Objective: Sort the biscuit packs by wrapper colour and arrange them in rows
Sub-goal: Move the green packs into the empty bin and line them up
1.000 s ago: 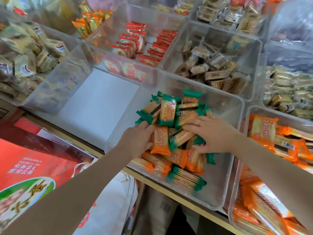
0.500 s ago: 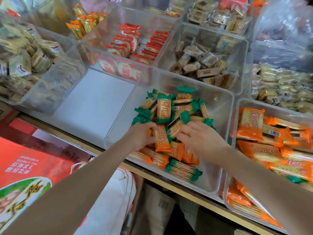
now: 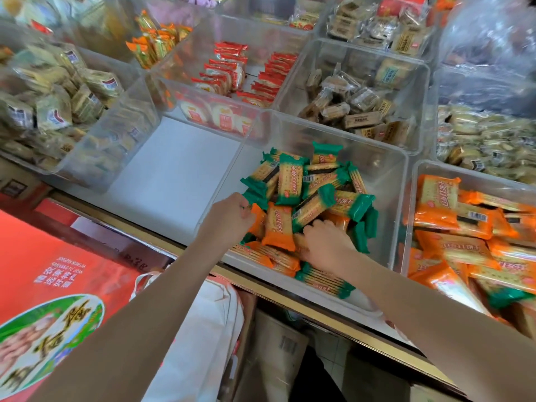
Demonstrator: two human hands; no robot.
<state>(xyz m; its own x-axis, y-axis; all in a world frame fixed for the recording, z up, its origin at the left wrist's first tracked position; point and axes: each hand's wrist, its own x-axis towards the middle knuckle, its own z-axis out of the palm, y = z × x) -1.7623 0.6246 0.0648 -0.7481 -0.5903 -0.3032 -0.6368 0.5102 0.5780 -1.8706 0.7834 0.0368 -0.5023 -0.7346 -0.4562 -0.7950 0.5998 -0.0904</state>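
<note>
A clear plastic bin [image 3: 380, 158] holds a mixed heap of green-wrapped biscuit packs [image 3: 290, 181] and orange-wrapped biscuit packs [image 3: 277, 227]. Green ones lie mostly on top and at the back, orange ones at the front. My left hand [image 3: 229, 216] is at the heap's left edge, its fingers curled and pinching the end of a green pack. My right hand [image 3: 324, 242] is pushed into the front of the heap, its fingers curled among the orange packs and partly hidden under green ones. One green pack [image 3: 324, 278] lies flat at the bin's front.
To the right stands a clear bin [image 3: 417, 175] of larger orange packs [image 3: 452, 210]. On the left is a clear bin with a bare white floor [image 3: 174, 169]. Bins of red packs [image 3: 232, 71] and brown packs [image 3: 348, 108] sit behind. A red bag [image 3: 58, 271] hangs below the shelf edge [image 3: 290, 297].
Both hands have drawn toward the front of the heap. My right hand has slid down from the top of the pile into the orange packs, and green packs have shifted over it.
</note>
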